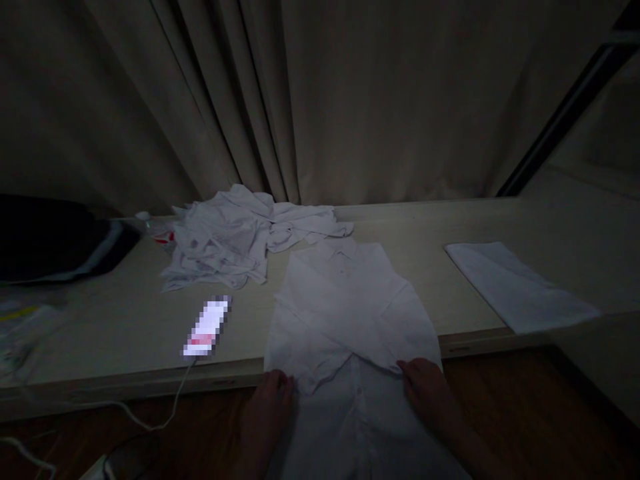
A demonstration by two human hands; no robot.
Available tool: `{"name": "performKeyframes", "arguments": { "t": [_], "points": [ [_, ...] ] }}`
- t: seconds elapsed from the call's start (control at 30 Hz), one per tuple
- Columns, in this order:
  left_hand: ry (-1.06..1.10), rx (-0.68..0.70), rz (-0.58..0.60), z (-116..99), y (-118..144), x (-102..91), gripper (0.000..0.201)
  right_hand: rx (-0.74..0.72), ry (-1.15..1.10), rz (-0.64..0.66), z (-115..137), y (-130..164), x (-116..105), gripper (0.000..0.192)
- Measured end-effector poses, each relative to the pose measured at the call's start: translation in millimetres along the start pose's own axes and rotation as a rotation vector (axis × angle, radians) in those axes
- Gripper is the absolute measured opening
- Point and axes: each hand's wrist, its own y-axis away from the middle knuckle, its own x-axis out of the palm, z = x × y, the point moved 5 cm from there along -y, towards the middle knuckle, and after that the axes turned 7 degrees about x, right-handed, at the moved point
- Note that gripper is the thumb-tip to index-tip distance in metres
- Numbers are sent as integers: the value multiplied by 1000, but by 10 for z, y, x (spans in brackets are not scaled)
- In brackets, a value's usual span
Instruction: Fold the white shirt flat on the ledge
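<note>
A white shirt (345, 313) lies flat on the pale table (125, 313), its sleeves folded across its back and its lower part hanging over the front edge. My left hand (267, 407) rests on the shirt's lower left edge, fingers curled at the fabric. On the lower right side, just below the folded sleeve, my right hand (430, 393) touches the cloth. Whether either hand pinches the fabric is hard to tell in the dim light.
A heap of crumpled white garments (240, 240) lies behind the shirt. A folded white garment (520, 287) sits at the right. A lit phone (207, 327) with a cable (165, 413) lies left of the shirt. A dark bag (55, 240) is far left; curtains (320, 93) hang behind.
</note>
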Motion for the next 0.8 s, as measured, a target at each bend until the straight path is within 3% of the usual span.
{"name": "performKeyframes", "arguments": {
  "t": [0.1,0.2,0.3,0.4,0.6,0.7,0.8],
  "points": [
    [164,-24,91,24,74,162,32,17,-28,8,30,45,-32,29],
    [436,-80,92,67,143,326,35,31,-99,-1,167,116,-32,27],
    [658,-221,107,108,220,475,54,36,-244,48,464,136,66,27],
    [824,-292,151,70,280,568,65,80,-466,211,862,46,316,30],
    [1023,-309,169,20,288,594,65,452,-933,590,1418,-184,1034,28],
    [1094,-344,168,38,269,615,66,642,-1091,633,1505,-210,1241,31],
    [1117,-355,150,58,259,640,69,787,-1214,621,1532,-213,1293,24]
  ]
}}
